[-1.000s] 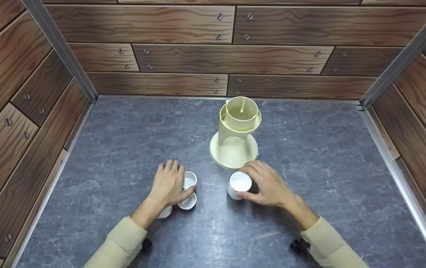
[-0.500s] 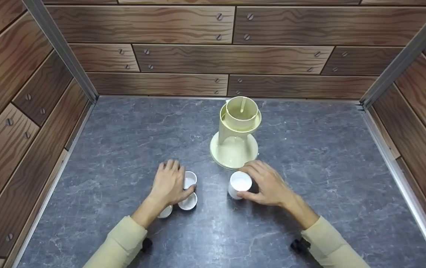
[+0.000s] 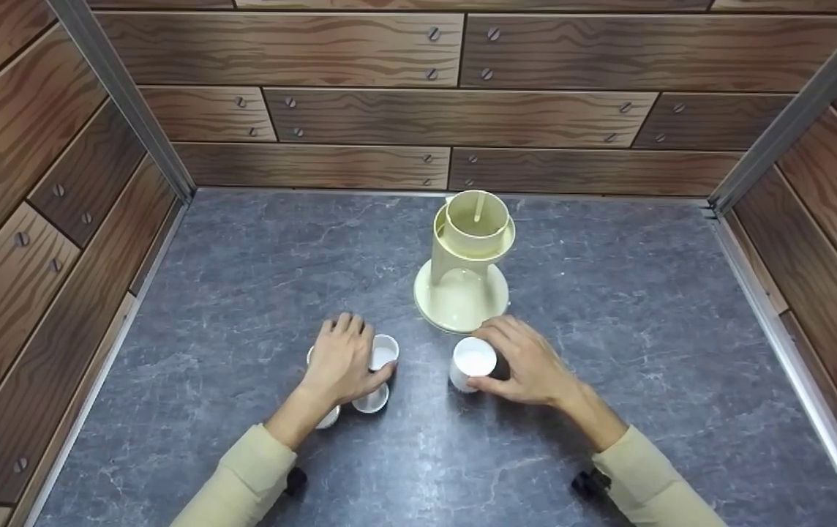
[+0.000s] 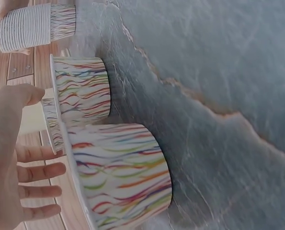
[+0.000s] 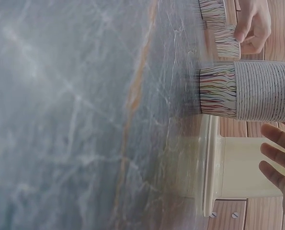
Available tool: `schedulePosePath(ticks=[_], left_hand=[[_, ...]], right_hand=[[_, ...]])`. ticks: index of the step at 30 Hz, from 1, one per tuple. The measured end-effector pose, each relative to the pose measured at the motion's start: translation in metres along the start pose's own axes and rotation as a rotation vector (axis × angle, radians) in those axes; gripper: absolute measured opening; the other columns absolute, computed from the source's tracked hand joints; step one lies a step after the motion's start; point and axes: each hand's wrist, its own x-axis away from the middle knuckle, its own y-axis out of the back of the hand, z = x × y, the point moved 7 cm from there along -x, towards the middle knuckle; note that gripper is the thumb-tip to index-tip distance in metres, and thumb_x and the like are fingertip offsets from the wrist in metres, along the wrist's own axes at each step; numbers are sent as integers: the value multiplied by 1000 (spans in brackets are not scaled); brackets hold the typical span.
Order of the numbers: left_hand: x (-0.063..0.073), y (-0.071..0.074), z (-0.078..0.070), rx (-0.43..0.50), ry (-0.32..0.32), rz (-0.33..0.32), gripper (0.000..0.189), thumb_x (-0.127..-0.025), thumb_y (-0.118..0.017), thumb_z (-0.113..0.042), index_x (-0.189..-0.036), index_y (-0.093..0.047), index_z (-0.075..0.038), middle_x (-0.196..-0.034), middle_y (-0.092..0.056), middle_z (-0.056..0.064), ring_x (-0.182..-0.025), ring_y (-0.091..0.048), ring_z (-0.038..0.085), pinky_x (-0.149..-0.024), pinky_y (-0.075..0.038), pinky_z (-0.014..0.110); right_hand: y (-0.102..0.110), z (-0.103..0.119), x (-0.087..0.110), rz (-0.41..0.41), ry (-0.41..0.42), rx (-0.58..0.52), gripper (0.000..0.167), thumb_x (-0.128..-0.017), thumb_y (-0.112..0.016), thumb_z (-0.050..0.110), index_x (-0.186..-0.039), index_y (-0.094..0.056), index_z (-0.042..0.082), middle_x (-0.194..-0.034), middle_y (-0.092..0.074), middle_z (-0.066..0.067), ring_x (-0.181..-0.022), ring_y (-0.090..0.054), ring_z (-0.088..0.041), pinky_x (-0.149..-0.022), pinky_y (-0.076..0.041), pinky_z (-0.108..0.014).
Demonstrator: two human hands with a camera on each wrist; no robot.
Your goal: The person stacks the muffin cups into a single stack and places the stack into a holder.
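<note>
My left hand point(image 3: 340, 362) pinches a white paper cup point(image 3: 384, 353) by its rim, thumb on the near side. Other paper cups point(image 3: 372, 399) stand upright beside and under that hand, partly hidden by it. In the left wrist view, the nearest paper cup point(image 4: 120, 177) shows coloured wavy stripes. My right hand point(image 3: 524, 362) holds a tall nested stack of the same paper cups point(image 3: 473, 364) between thumb and forefinger. The stack's many rims point(image 5: 264, 91) show in the right wrist view, where the other fingers are spread away from it.
Behind the stack stands a cream plastic cylinder stand point(image 3: 462, 293) with a round base and an open ring top. Wood-patterned walls point(image 3: 360, 117) with metal edges enclose the grey marbled table point(image 3: 257, 256) at the back and sides.
My left hand has shifted slightly right with the paper cup it pinches, and another cup's rim now shows at its left. The right hand and the stack have stayed in place.
</note>
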Motion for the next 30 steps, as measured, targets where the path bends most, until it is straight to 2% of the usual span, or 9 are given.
schedulePosePath(ticks=[4,11,20,30], left_hand=[[-2,3,-4,5,-11,-17,65,-91,-59,-69,-100,-68,-5,-99,-66,11,-100,-61,31,-90,-49,48],[-6,10,-12,23,-26,-57,61,-91,-60,-68,-96,-67,-7,-96,-66,9,-94,-61,29,-84,-51,44],[-11,18,-22,30,-48,-67,61,-92,-58,-69,-98,-66,-9,-96,-66,8,-95,-61,28,-84,-52,43],[-15,30,-33,74,-72,-119,59,-91,-59,-69,-96,-67,-12,-95,-67,6,-92,-62,27,-80,-52,43]], right_hand=[[-1,0,0,-1,3,-5,63,-87,-74,65,-124,-69,14,-121,-70,-4,-114,-65,-23,-96,-57,-45],[-1,-2,1,-4,-10,-10,64,-85,-77,65,-124,-70,15,-121,-70,-3,-115,-65,-22,-95,-57,-45],[-2,-3,1,11,-21,-17,65,-85,-76,65,-124,-70,14,-122,-70,-5,-116,-65,-24,-98,-56,-46],[-3,-4,1,15,-26,-33,64,-84,-78,64,-124,-70,14,-122,-70,-4,-116,-66,-23,-98,-57,-47]])
